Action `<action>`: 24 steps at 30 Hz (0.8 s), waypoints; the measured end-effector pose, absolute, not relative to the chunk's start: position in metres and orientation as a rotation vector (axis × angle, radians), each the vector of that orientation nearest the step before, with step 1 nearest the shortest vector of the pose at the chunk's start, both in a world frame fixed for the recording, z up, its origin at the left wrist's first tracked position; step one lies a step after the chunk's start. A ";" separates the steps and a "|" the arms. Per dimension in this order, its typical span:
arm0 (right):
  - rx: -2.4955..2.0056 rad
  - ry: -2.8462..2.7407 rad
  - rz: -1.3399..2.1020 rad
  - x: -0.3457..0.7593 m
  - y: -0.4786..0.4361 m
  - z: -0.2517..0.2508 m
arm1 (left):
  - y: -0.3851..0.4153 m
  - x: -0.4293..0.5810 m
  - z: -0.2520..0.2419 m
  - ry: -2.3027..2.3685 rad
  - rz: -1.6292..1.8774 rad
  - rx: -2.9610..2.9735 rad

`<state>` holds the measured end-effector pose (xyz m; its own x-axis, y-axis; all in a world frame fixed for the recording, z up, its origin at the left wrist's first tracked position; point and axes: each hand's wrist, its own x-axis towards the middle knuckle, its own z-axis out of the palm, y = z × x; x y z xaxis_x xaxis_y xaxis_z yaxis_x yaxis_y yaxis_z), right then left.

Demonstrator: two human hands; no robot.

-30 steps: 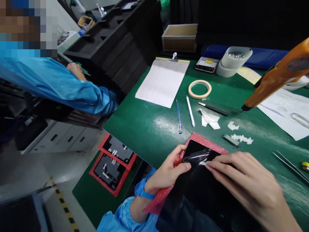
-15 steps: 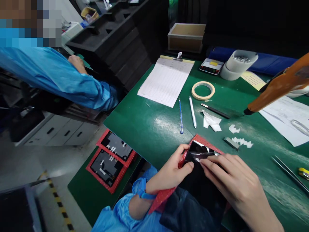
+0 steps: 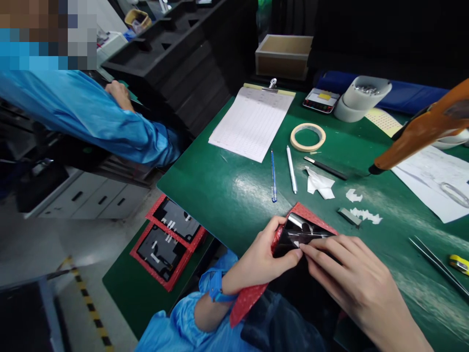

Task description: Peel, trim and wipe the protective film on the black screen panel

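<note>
My left hand [image 3: 264, 254] is closed around the left edge of a glossy black panel [image 3: 289, 235], with its thumb on the near side. Red bubble wrap [image 3: 318, 218] lies behind and under the panel. My right hand [image 3: 353, 266] bends over the near part of the panel, its thumb and forefinger pinched together at a small white tab [image 3: 296, 243]. My left thumb tip is close beside those fingers. The palm hides the panel's right end. More bubble wrap shows below my left wrist.
On the green table [image 3: 242, 195] are a blue pen [image 3: 273, 176], white pen [image 3: 291, 170], tape roll [image 3: 308, 148], clipboard [image 3: 252, 122], paper scraps [image 3: 319, 183], grey block [image 3: 349, 216] and tweezers [image 3: 437, 264]. An orange tool [image 3: 414, 134] hangs at right. Wrapped panels [image 3: 161, 254] lie lower left. A co-worker's sleeve [image 3: 91, 122] is left.
The pinched fingers of my right hand have shifted slightly down and left. My left thumb has stretched to the right, closer to them. The reflections on the panel have changed.
</note>
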<state>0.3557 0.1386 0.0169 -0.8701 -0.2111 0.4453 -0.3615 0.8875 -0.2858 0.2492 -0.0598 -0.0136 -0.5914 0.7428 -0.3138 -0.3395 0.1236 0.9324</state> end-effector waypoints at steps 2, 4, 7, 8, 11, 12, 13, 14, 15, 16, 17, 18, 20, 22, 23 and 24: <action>0.404 -2.653 0.550 0.357 0.139 0.016 | -0.060 0.249 -0.013 1.565 1.599 0.405; 0.405 -2.658 0.557 0.359 0.139 0.016 | -0.060 0.248 -0.012 1.580 1.591 0.406; 0.425 -2.662 0.522 0.359 0.139 0.018 | -0.059 0.248 -0.010 1.575 1.594 0.405; 0.430 -2.661 0.503 0.358 0.139 0.019 | -0.059 0.248 -0.009 1.570 1.598 0.403; 0.428 -2.651 0.453 0.358 0.139 0.020 | -0.058 0.249 -0.007 1.563 1.603 0.392; 0.429 -2.650 0.443 0.358 0.139 0.020 | -0.058 0.249 -0.007 1.565 1.603 0.389; 0.432 -2.653 0.438 0.359 0.139 0.020 | -0.058 0.250 -0.007 1.569 1.604 0.388; 0.438 -2.657 0.434 0.359 0.139 0.019 | -0.057 0.250 -0.008 1.577 1.605 0.387; 0.446 -2.660 0.426 0.360 0.139 0.019 | -0.057 0.250 -0.008 1.586 1.605 0.385; 0.452 -2.661 0.415 0.361 0.140 0.019 | -0.057 0.250 -0.009 1.597 1.602 0.381; 0.456 -2.660 0.400 0.361 0.140 0.019 | -0.057 0.251 -0.010 1.606 1.596 0.376; 0.456 -2.658 0.382 0.361 0.141 0.020 | -0.056 0.251 -0.010 1.614 1.592 0.371; 0.457 -2.654 0.356 0.361 0.141 0.020 | -0.056 0.251 -0.011 1.630 1.586 0.367; 0.458 -2.658 0.355 0.360 0.141 0.021 | -0.056 0.252 -0.012 1.649 1.588 0.371; 0.460 -2.661 0.358 0.360 0.141 0.021 | -0.056 0.252 -0.011 1.658 1.588 0.375; 0.465 -2.666 0.362 0.360 0.140 0.021 | -0.056 0.252 -0.011 1.666 1.587 0.380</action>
<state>0.3602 0.1405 0.0210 -0.8609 -0.2653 0.4341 -0.3716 0.9107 -0.1804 0.2519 -0.0560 -0.0113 -0.6448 0.6895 -0.3297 -0.2959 0.1726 0.9395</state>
